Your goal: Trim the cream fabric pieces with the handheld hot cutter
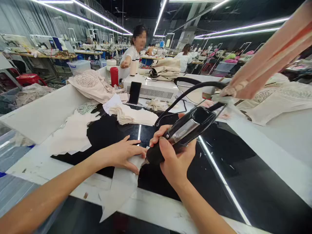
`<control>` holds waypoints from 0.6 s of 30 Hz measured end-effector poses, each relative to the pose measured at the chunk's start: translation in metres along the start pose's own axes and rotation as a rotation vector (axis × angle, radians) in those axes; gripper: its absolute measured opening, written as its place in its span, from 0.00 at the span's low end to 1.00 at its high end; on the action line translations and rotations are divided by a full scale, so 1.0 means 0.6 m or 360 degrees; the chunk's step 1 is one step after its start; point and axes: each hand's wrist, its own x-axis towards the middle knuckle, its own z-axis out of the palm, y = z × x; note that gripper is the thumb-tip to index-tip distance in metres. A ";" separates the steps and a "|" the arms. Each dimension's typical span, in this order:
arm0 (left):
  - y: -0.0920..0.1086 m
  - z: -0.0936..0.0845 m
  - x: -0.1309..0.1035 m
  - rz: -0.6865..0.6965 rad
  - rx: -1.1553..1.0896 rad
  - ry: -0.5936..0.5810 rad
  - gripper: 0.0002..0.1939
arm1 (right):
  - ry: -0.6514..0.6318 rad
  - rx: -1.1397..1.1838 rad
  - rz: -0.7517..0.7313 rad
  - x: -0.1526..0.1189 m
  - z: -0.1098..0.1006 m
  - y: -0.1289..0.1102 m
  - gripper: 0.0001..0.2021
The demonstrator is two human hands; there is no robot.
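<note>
My right hand (176, 156) is wrapped around a black corded handheld tool (181, 130) with a silver panel on its side. Its small metal tip (145, 162) points down at the edge of a pale fabric piece (124, 185). My left hand (128, 152) rests on that piece with fingers spread, thumb and fingertips close to the tip. The piece lies on a glossy black work surface (207, 172), and its lower end hangs past the table's front edge. Whether the tip touches the fabric, I cannot tell.
A stack of cut fabric (134, 115) lies ahead, with more pale pieces (71, 133) to the left. Behind stand a phone (135, 92), a red bottle (114, 76) and a white vented box (153, 87). Pink cloth (268, 55) holds the tool's cable from above. A co-worker (134, 45) sits opposite.
</note>
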 end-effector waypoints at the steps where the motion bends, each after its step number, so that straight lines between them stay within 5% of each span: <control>1: -0.001 -0.001 0.002 -0.0012 -0.0005 -0.0018 0.27 | -0.0007 -0.0002 0.0005 -0.001 0.002 0.000 0.16; 10: -0.009 0.011 0.006 0.0056 0.0104 0.0032 0.27 | -0.0024 -0.0080 0.0011 -0.002 0.007 -0.001 0.18; 15: 0.011 0.038 -0.019 0.0056 0.0398 0.0437 0.25 | -0.0013 -0.0113 0.0011 0.003 -0.002 -0.005 0.18; 18: 0.035 0.060 -0.039 -0.0129 0.0650 0.0629 0.11 | -0.0029 -0.0160 0.0001 0.008 -0.006 -0.011 0.19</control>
